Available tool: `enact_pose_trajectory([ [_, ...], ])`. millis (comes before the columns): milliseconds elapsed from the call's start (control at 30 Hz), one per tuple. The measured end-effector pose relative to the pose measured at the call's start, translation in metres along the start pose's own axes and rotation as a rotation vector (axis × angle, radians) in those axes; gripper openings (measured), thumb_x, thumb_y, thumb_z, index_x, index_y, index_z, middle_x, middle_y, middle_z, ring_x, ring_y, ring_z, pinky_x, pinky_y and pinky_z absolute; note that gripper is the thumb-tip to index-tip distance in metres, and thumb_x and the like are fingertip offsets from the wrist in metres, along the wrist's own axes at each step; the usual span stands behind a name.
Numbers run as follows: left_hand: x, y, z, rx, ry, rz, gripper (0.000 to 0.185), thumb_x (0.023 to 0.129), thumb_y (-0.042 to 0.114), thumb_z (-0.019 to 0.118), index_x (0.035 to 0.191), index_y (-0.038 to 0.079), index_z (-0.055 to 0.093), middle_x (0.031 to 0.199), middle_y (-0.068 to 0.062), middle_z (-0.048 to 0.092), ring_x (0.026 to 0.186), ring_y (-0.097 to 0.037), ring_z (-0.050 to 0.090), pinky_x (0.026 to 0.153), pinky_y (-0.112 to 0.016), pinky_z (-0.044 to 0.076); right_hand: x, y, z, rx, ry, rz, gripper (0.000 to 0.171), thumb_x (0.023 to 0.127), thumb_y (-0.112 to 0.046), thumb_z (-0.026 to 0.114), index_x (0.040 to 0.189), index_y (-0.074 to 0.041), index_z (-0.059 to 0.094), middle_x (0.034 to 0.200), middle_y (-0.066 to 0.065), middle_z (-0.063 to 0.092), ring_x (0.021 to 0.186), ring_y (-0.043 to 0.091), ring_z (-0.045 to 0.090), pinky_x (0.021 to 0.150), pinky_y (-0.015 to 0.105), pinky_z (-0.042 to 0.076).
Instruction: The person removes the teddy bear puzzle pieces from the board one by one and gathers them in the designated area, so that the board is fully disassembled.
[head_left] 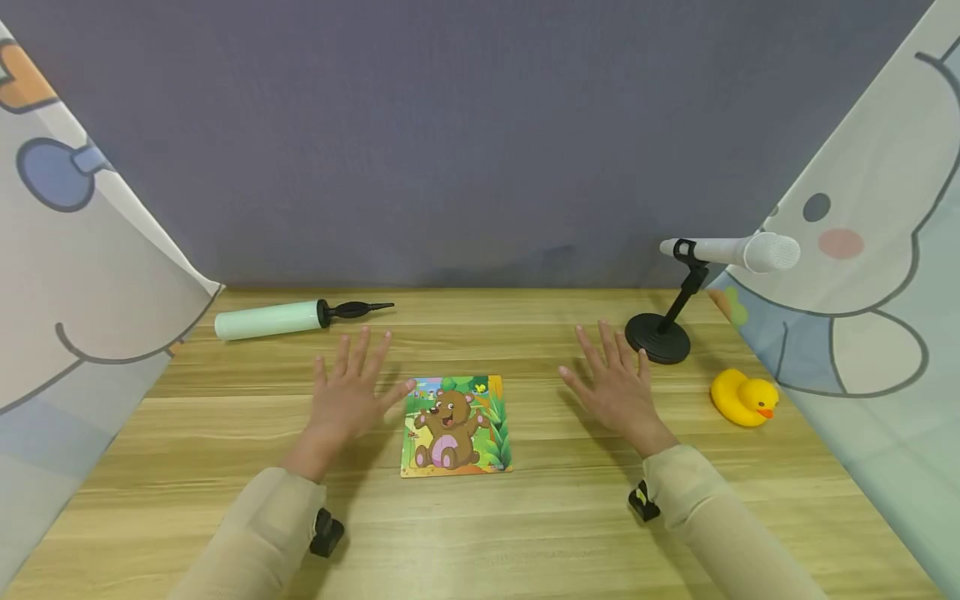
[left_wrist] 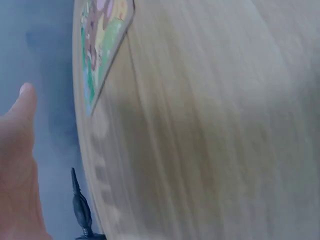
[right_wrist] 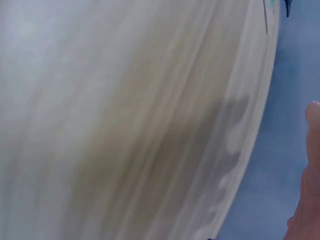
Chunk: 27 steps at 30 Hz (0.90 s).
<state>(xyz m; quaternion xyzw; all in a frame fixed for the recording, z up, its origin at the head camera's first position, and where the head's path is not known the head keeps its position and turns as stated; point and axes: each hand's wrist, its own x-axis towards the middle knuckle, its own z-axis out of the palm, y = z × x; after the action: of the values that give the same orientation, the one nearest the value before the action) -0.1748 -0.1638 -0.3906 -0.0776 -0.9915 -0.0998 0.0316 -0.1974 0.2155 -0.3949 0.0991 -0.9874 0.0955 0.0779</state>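
A square bear puzzle [head_left: 456,427] lies flat on the wooden table, between the two hands. To its left my left hand [head_left: 348,407] is spread with fingers straight, palm down, its thumb tip overlapping the puzzle's upper left corner in the head view. In the left wrist view the thumb [left_wrist: 25,107] stands apart from the puzzle [left_wrist: 102,42] and above the table. My right hand [head_left: 618,396] is likewise spread, holding nothing, right of the puzzle and nearest the microphone stand's base. Only the edge of that hand [right_wrist: 311,175] shows in the right wrist view.
A pale green hand pump [head_left: 270,320] with a black nozzle lies at the back left. At the back right, a white microphone [head_left: 761,252] sits on a black stand [head_left: 658,337]. A yellow rubber duck [head_left: 744,398] is at the right. A grey panel [head_left: 465,150] rises behind the table.
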Motion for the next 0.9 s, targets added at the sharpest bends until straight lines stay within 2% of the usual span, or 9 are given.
enact_pose_trajectory([
  [167, -0.003, 0.01, -0.006, 0.017, -0.047, 0.065, 0.083, 0.081, 0.074, 0.026, 0.145, 0.032, -0.008, 0.15, -0.004, -0.015, 0.134, -0.03, -0.015, 0.1, -0.059, -0.014, 0.004, -0.011, -0.007, 0.017, -0.002, -0.029, 0.076, 0.086, -0.067, 0.032, 0.146, -0.032, 0.0, 0.15, -0.001, -0.015, 0.137, 0.027, -0.008, 0.103, 0.062, -0.002],
  [300, -0.005, 0.019, -0.007, 0.04, -0.093, 0.127, 0.085, 0.081, 0.074, 0.03, 0.145, 0.031, -0.005, 0.151, -0.006, -0.01, 0.136, -0.032, -0.009, 0.101, -0.061, -0.009, 0.008, -0.022, -0.011, 0.039, -0.022, -0.062, 0.077, 0.085, -0.068, 0.033, 0.146, -0.033, 0.001, 0.151, -0.002, -0.012, 0.137, 0.027, -0.005, 0.103, 0.061, -0.002],
  [533, -0.009, 0.03, -0.007, 0.04, -0.154, 0.202, 0.09, 0.077, 0.072, 0.042, 0.147, 0.027, 0.006, 0.152, -0.008, -0.001, 0.137, -0.034, 0.001, 0.102, -0.063, 0.0, 0.013, -0.041, -0.011, 0.12, -0.031, -0.144, 0.074, 0.086, -0.065, 0.037, 0.146, -0.03, 0.012, 0.152, 0.002, 0.0, 0.137, 0.029, 0.005, 0.104, 0.06, 0.008],
  [700, -0.012, 0.033, -0.006, 0.047, -0.208, 0.223, 0.095, 0.073, 0.072, 0.048, 0.147, 0.024, 0.012, 0.152, -0.009, 0.002, 0.136, -0.035, 0.002, 0.103, -0.062, 0.003, 0.017, -0.049, -0.004, 0.217, -0.045, -0.215, 0.069, 0.087, -0.059, 0.043, 0.145, -0.031, 0.017, 0.152, 0.001, 0.006, 0.136, 0.03, 0.012, 0.102, 0.06, 0.016],
  [900, -0.014, 0.031, -0.004, 0.036, -0.295, 0.222, 0.111, 0.061, 0.074, 0.058, 0.147, 0.021, 0.012, 0.151, -0.013, 0.006, 0.136, -0.037, 0.004, 0.103, -0.063, 0.004, 0.016, -0.058, 0.007, 0.332, -0.102, -0.227, 0.07, 0.086, -0.054, 0.05, 0.145, -0.031, 0.021, 0.152, -0.004, 0.005, 0.136, 0.03, 0.014, 0.1, 0.062, 0.021],
])
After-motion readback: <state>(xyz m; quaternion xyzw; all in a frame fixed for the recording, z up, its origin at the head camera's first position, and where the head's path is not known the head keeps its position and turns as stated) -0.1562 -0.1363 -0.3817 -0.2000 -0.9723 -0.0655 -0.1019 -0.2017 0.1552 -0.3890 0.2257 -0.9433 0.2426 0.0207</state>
